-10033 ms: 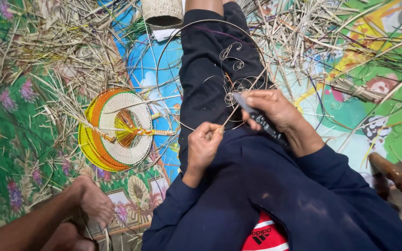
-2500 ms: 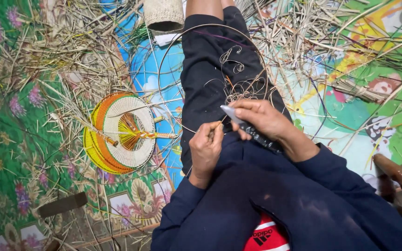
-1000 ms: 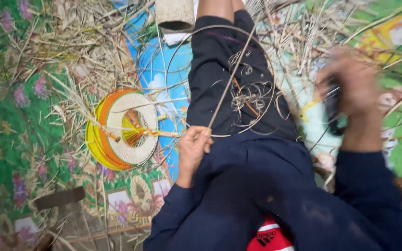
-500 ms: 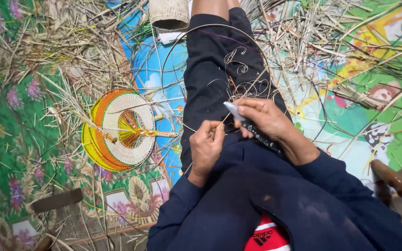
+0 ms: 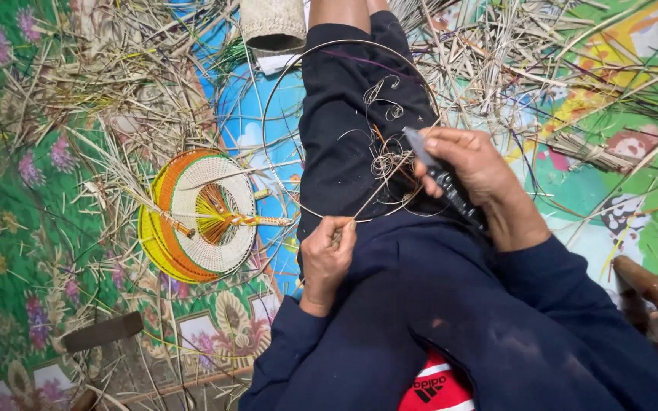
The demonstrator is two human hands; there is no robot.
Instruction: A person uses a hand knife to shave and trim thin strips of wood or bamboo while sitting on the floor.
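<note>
Compared with a second earlier, right hand [image 5: 470, 164] is returning from the side to the lap, closing around a dark-handled knife [image 5: 442, 179] whose blade is pointing toward the thin strip [image 5: 371, 199]. Left hand [image 5: 327, 251] is pinching that strip's near end between fingertips, just below the wire-like hoop [image 5: 283, 99] lying over the dark trousers. Left of the hoop, a round woven fan [image 5: 199, 217] is resting on the patterned floor mat [image 5: 9, 190] among scattered straw.
</note>
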